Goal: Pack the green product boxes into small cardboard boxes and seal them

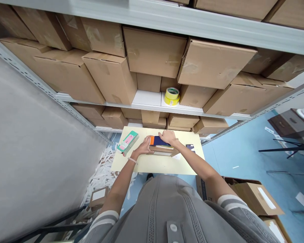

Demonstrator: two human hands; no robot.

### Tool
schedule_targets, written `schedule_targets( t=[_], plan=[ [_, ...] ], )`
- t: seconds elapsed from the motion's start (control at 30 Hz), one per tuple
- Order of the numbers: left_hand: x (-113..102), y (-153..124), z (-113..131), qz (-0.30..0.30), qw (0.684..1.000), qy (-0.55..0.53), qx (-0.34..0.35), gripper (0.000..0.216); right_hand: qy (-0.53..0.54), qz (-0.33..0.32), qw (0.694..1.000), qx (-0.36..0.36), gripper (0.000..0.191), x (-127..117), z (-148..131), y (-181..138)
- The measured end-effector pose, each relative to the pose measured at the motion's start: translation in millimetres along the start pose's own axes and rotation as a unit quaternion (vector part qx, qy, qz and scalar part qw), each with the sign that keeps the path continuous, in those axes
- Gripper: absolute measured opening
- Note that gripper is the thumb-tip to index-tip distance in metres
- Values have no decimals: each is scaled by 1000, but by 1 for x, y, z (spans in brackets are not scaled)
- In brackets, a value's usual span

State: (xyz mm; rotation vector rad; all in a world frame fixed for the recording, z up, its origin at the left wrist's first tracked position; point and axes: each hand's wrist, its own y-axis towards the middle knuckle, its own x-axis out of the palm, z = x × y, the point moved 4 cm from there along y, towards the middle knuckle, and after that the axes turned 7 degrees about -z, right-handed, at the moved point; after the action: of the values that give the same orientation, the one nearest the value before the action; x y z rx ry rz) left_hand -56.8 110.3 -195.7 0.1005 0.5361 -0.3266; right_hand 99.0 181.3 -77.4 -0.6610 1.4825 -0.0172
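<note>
On a small pale yellow table [164,163] lies an open cardboard box [164,151] with a dark blue and orange item [159,140] set in its top. My left hand [144,147] rests against the box's left side, fingers curled onto the orange end. My right hand [168,136] lies on the far edge of the blue item, fingers bent over it. A green package with a pink picture [128,142] sits at the table's left edge. A dark phone [190,147] lies flat to the right of the box.
Metal shelving [152,104] stacked with cardboard cartons stands right behind the table, with a yellow tape roll [172,96] on one shelf. White paper strips [101,175] litter the floor at left. Open cartons [253,197] stand on the blue floor at right.
</note>
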Motion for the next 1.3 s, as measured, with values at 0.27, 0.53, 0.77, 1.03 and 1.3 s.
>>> schedule_targets(
  t=[0.27, 0.53, 0.77, 1.03, 1.3],
  plan=[
    [-12, -17, -10, 5, 999, 12, -42, 98, -11, -22, 999, 29, 63, -10, 81, -17],
    [-17, -16, -13, 9, 999, -3, -34, 99, -72, -37, 993, 92, 58, -23, 203, -45],
    [-9, -10, -11, -20, 998, 41, -35, 99, -97, -47, 989, 104, 55, 2, 216, -47],
    [-7, -8, -10, -18, 998, 51, -39, 101, -109, -58, 987, 98, 51, 12, 192, -25],
    [-4, -11, -8, -13, 998, 23, -49, 103, -116, -61, 989, 63, 49, 27, 161, -3]
  ],
)
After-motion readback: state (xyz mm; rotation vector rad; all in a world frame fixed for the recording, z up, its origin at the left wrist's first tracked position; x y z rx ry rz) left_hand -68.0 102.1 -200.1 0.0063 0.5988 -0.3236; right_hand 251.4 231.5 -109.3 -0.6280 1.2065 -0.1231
